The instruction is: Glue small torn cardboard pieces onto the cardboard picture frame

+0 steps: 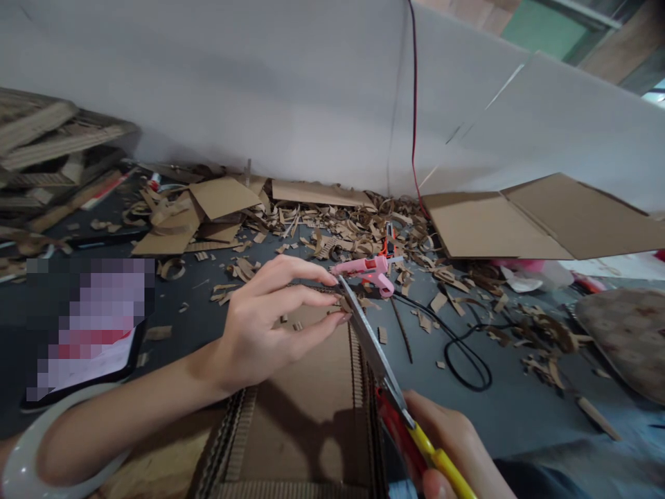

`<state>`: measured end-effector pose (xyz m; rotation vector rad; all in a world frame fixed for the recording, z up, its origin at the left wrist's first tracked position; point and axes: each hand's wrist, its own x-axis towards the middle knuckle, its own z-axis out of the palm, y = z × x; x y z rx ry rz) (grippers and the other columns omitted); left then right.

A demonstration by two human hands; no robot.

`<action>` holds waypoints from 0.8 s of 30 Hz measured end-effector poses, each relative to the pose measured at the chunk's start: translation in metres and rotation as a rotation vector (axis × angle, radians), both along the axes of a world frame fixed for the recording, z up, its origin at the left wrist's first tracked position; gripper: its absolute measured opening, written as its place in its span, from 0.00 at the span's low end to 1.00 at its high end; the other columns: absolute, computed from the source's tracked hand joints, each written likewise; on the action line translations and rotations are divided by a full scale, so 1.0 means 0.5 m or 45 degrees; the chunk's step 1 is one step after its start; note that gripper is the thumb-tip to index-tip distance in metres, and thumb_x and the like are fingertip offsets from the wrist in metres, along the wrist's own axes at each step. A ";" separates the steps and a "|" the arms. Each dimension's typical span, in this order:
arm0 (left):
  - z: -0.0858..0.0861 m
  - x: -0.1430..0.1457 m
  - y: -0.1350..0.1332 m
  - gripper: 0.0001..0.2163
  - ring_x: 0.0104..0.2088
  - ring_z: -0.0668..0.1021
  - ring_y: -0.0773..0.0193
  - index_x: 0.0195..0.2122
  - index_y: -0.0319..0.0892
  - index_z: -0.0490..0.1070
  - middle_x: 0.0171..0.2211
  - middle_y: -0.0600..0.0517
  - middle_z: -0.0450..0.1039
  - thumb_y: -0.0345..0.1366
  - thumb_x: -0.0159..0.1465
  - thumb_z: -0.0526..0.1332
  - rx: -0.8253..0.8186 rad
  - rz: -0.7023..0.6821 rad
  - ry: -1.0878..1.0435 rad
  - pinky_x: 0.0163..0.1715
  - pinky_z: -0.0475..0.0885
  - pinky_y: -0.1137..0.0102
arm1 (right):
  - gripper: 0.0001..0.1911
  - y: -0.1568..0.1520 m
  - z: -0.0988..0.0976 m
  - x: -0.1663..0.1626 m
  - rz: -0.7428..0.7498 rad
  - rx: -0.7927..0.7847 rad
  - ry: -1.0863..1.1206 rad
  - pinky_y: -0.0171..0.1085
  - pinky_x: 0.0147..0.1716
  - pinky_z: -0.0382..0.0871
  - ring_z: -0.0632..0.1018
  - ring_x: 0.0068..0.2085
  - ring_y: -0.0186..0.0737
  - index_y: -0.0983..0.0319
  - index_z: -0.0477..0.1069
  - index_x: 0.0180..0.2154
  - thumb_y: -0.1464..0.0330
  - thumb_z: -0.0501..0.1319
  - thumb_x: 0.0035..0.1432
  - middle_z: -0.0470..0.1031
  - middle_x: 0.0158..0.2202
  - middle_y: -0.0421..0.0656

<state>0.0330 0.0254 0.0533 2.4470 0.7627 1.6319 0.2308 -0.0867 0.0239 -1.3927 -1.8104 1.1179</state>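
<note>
My left hand (270,322) pinches a small brown cardboard piece (344,303) between its fingertips, above a larger sheet of corrugated cardboard (306,409). My right hand (457,450), at the bottom edge, grips scissors (384,364) with red and yellow handles. The blade tips reach up to the small piece at my left fingertips. A pink glue gun (368,270) lies on the dark floor just beyond the blade tips, with its black cord (462,353) looping to the right.
Cardboard scraps and curls (358,232) litter the floor along a white wall. Flat cardboard sheets (540,218) lie at the right, stacked cardboard strips (46,149) at the left. A patterned cushion (623,339) sits far right. A red wire (414,97) hangs down the wall.
</note>
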 end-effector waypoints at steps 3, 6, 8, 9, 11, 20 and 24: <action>0.000 0.000 0.002 0.04 0.32 0.76 0.66 0.24 0.39 0.72 0.31 0.50 0.74 0.26 0.50 0.66 0.006 -0.011 0.005 0.33 0.73 0.70 | 0.36 0.002 -0.007 0.002 -0.013 0.030 -0.006 0.30 0.19 0.55 0.60 0.20 0.31 0.63 0.66 0.28 0.38 0.43 0.46 0.62 0.19 0.38; -0.002 0.000 0.004 0.04 0.32 0.76 0.66 0.24 0.38 0.72 0.31 0.50 0.74 0.26 0.50 0.66 0.014 -0.019 0.010 0.34 0.73 0.70 | 0.36 0.002 -0.017 0.003 -0.037 0.081 -0.050 0.30 0.18 0.54 0.60 0.19 0.31 0.63 0.66 0.26 0.37 0.42 0.45 0.62 0.19 0.39; -0.003 0.000 0.004 0.04 0.33 0.76 0.66 0.24 0.38 0.72 0.31 0.49 0.73 0.25 0.50 0.66 0.011 -0.023 0.020 0.35 0.72 0.70 | 0.36 0.000 -0.023 0.003 -0.064 0.139 -0.086 0.31 0.17 0.54 0.60 0.19 0.32 0.62 0.65 0.24 0.37 0.41 0.45 0.62 0.18 0.39; -0.004 0.000 0.004 0.04 0.33 0.76 0.66 0.24 0.37 0.72 0.31 0.49 0.73 0.25 0.50 0.66 0.008 -0.024 0.026 0.35 0.72 0.70 | 0.36 -0.001 -0.026 0.002 -0.079 0.167 -0.107 0.31 0.16 0.54 0.60 0.18 0.32 0.62 0.65 0.23 0.37 0.41 0.45 0.61 0.17 0.39; -0.004 0.000 0.003 0.04 0.33 0.75 0.66 0.25 0.37 0.72 0.31 0.49 0.73 0.25 0.50 0.66 0.006 -0.019 0.039 0.35 0.72 0.70 | 0.36 -0.003 -0.028 0.000 -0.101 0.217 -0.156 0.30 0.15 0.54 0.60 0.17 0.32 0.61 0.64 0.21 0.37 0.40 0.45 0.60 0.15 0.39; 0.015 -0.032 0.029 0.02 0.34 0.74 0.65 0.28 0.40 0.74 0.33 0.50 0.72 0.29 0.53 0.64 -0.163 0.136 0.214 0.36 0.70 0.69 | 0.26 -0.013 -0.016 0.067 -0.452 0.330 -0.668 0.27 0.11 0.59 0.66 0.13 0.31 0.61 0.64 0.20 0.46 0.51 0.50 0.65 0.12 0.37; -0.020 -0.047 0.037 0.04 0.37 0.73 0.62 0.29 0.41 0.74 0.35 0.50 0.72 0.31 0.56 0.60 -0.388 0.069 0.522 0.40 0.68 0.65 | 0.20 -0.035 -0.034 0.158 -0.662 0.138 -0.924 0.29 0.13 0.65 0.74 0.17 0.37 0.60 0.69 0.25 0.50 0.57 0.46 0.74 0.17 0.40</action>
